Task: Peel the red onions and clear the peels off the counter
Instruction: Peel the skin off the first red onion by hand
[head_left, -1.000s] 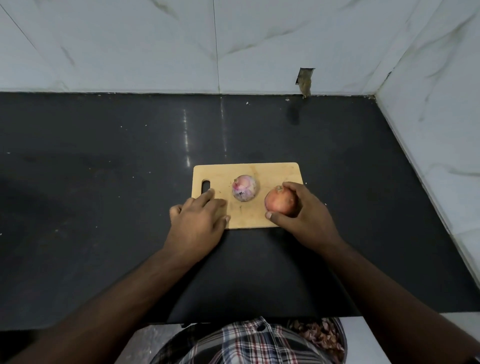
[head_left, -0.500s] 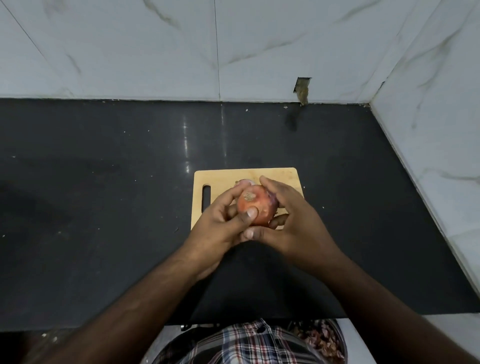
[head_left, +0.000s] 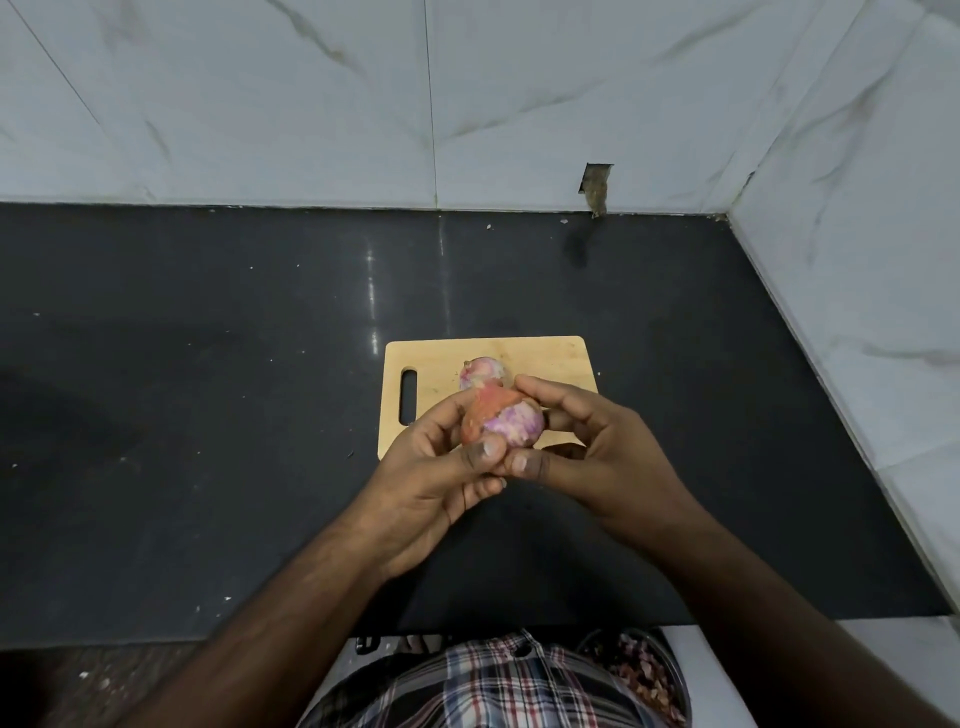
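A red onion (head_left: 511, 426) is held just above the near edge of the wooden cutting board (head_left: 550, 358), with purple-white flesh showing on its right side. A flap of reddish-orange skin (head_left: 485, 410) still covers its left and top. My left hand (head_left: 441, 467) grips the onion from the left, thumb on its lower front. From the right, my right hand (head_left: 587, 452) curls around the same onion, thumb beside the left thumb. A second, peeled onion (head_left: 480, 371) lies on the board behind it, partly hidden.
The black counter (head_left: 208, 415) runs back to a white marble wall and a side wall at the right. Below the counter's front edge, at the lower right, a bowl of onion peels (head_left: 649, 670) sits beside my checked shirt.
My right hand lifted the unpeeled onion off the board and my left hand came over to it. Since then part of the outer skin has come away, baring purple-white flesh.
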